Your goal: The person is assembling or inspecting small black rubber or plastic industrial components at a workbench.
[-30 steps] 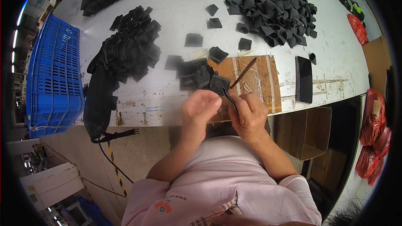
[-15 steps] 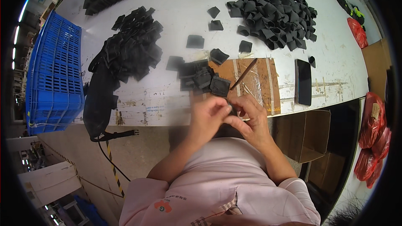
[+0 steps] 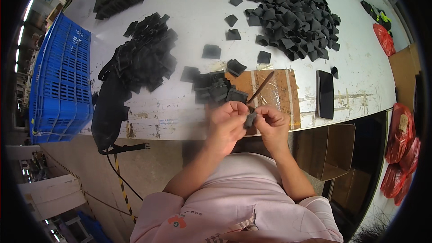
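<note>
Drawn together since a second ago, left hand [image 3: 226, 123] and right hand [image 3: 272, 125] now pinch a small dark piece [image 3: 250, 120] by the cardboard sheet's [image 3: 286, 94] near edge; brown stick [image 3: 261, 88] on that sheet; phone [image 3: 325, 94] to its right; black loops [image 3: 292, 20] heaped beyond it.

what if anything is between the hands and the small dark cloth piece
Nothing visible: the left hand and right hand both pinch the small dark cloth piece directly. The brown stick lies beyond them, over the cardboard, not in between.
</note>
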The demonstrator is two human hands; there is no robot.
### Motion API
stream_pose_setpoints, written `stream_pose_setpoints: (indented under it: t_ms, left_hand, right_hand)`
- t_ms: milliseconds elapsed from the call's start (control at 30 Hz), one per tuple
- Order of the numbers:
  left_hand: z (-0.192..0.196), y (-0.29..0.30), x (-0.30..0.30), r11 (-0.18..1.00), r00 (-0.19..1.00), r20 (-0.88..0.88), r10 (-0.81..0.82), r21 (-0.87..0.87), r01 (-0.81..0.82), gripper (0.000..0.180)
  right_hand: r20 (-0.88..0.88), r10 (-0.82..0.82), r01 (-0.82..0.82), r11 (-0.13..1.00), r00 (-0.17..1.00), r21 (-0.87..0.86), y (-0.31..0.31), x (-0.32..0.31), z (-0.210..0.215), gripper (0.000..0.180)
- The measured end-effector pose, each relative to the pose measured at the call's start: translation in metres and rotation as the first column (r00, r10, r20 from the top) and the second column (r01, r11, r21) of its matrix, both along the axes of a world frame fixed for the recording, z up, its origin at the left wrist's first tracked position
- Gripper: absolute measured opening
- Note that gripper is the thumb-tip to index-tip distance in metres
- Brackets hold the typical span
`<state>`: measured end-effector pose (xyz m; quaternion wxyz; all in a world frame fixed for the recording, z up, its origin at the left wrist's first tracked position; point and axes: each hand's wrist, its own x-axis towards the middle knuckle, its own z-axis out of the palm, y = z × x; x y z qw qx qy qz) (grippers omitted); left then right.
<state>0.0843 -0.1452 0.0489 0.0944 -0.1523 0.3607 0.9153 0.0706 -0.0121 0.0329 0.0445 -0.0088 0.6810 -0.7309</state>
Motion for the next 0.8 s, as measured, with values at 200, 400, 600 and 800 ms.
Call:
stream_pose_setpoints:
  t_ms: [200,400,600,800]
  left_hand:
    - [0.009,0.015,0.004,0.614,0.893,-0.439,0.099,-0.679,-0.402,0.023]
    - [0.056,-0.006,-0.035,0.928,0.972,-0.225,-0.062,0.346,0.139,0.018]
    - [0.053,-0.008,-0.050,0.763,0.937,-0.330,-0.116,0.575,0.297,0.017]
    - [0.068,-0.006,-0.059,0.759,0.968,-0.222,-0.121,0.607,0.234,0.011]
  right_hand:
    - [0.343,0.438,-0.090,0.715,0.831,-0.694,0.011,-0.008,0.024,0.007]
    - [0.101,0.357,-0.326,0.915,0.929,-0.237,0.013,-0.038,0.096,0.020]
    - [0.017,0.567,-0.511,0.756,0.824,-0.409,0.010,-0.076,0.085,0.026]
    - [-0.007,0.525,-0.492,0.793,0.851,-0.359,0.007,-0.089,0.099,0.026]
